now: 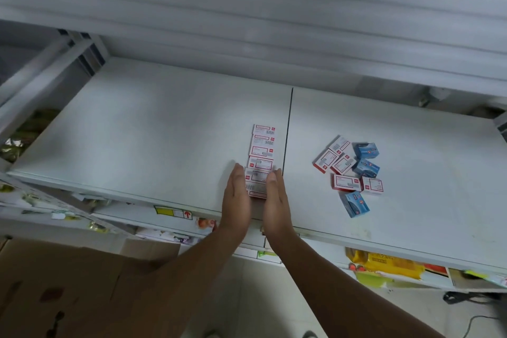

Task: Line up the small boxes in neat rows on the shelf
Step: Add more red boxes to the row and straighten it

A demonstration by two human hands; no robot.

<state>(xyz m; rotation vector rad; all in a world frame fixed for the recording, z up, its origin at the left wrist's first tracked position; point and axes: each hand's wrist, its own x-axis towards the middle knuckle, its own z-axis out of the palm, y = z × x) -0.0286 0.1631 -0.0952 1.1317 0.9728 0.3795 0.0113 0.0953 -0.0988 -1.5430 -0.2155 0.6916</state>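
Note:
A row of several small red-and-white boxes [262, 155] runs front to back on the white shelf [151, 129], just left of the seam between two shelf boards. My left hand [237, 197] and my right hand [275, 197] stand flat and upright on either side of the row's nearest boxes, palms pressed against them. On the right board lies a loose heap of small boxes [349, 173]: several red-and-white ones and three blue ones [366, 149], lying at mixed angles.
An upper shelf [247, 8] overhangs the back. Lower shelves hold packets, with yellow packets [384, 262] at the right. An open cardboard box [82, 288] stands on the floor at lower left. A black cable [466, 296] lies at lower right.

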